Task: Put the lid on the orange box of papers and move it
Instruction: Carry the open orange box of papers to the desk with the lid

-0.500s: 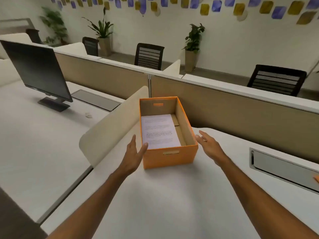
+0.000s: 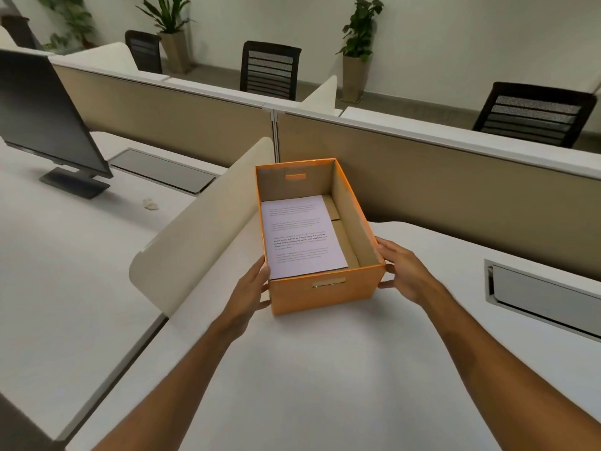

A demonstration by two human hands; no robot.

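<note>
Orange cardboard is what I see in the middle of the head view: the orange box (image 2: pixel 325 296) stands open on the white desk (image 2: pixel 292 369), its far end close to the tan partition (image 2: pixel 439 177). Inside it, a sheet of printed papers (image 2: pixel 300 236) lies flat against the left wall, with bare brown floor showing along the right. A slot handle is cut in the near wall and another in the far wall.

My left hand (image 2: pixel 248 294) presses flat against the box's near-left corner, fingers (image 2: pixel 261 275) spread along the left wall and thumb low on the near edge. My right hand (image 2: pixel 403 271) grips the near-right corner, fingers on the right wall and thumb tucked at the near face. So both hands clasp the box between them; it rests on the desk as far as I can tell.

To the left, a cream curved divider (image 2: pixel 195 242) runs beside the box. Farther left stands a dark monitor (image 2: pixel 42 118). Black chairs and potted plants line the far wall.
</note>
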